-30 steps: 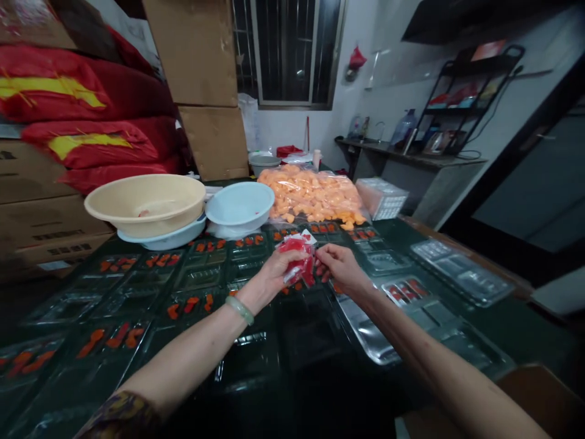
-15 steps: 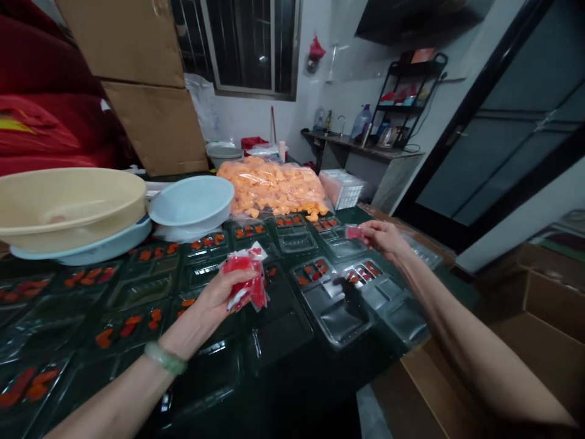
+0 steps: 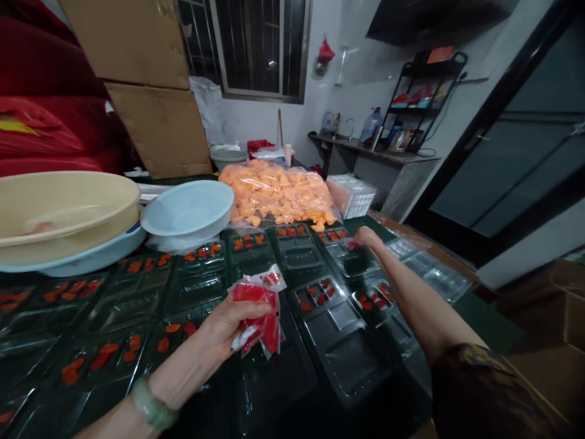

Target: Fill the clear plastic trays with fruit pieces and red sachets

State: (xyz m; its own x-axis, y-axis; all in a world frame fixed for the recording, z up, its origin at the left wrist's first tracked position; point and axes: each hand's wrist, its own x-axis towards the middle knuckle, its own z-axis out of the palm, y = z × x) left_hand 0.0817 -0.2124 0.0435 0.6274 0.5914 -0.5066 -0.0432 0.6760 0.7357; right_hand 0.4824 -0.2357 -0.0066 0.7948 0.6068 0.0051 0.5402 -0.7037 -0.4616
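My left hand [image 3: 228, 326], with a green bangle at the wrist, grips a bunch of small clear packets [image 3: 262, 308] with red contents. It hovers above the rows of clear plastic trays. Farther off on the right, my right hand [image 3: 368, 238] reaches down over a tray [image 3: 351, 261] in the back row. Its fingers are closed, and a bit of a red packet [image 3: 351, 243] shows at the fingertips. Another clear tray [image 3: 345, 347] lies between my hands, with small orange and red pieces [image 3: 320, 291] in its upper compartments.
A large clear bag of orange pieces [image 3: 278, 192] lies behind the trays. Blue [image 3: 187, 207] and cream [image 3: 64, 207] basins stand at the left. Stacked clear trays [image 3: 434, 265] lie on the right, near cardboard boxes [image 3: 543, 317]. A white basket [image 3: 354, 194] stands at the back.
My right hand has moved lower and closer to the back-row tray, with the red packet now mostly hidden. My left hand still holds its bunch, shifted slightly right and down in view.
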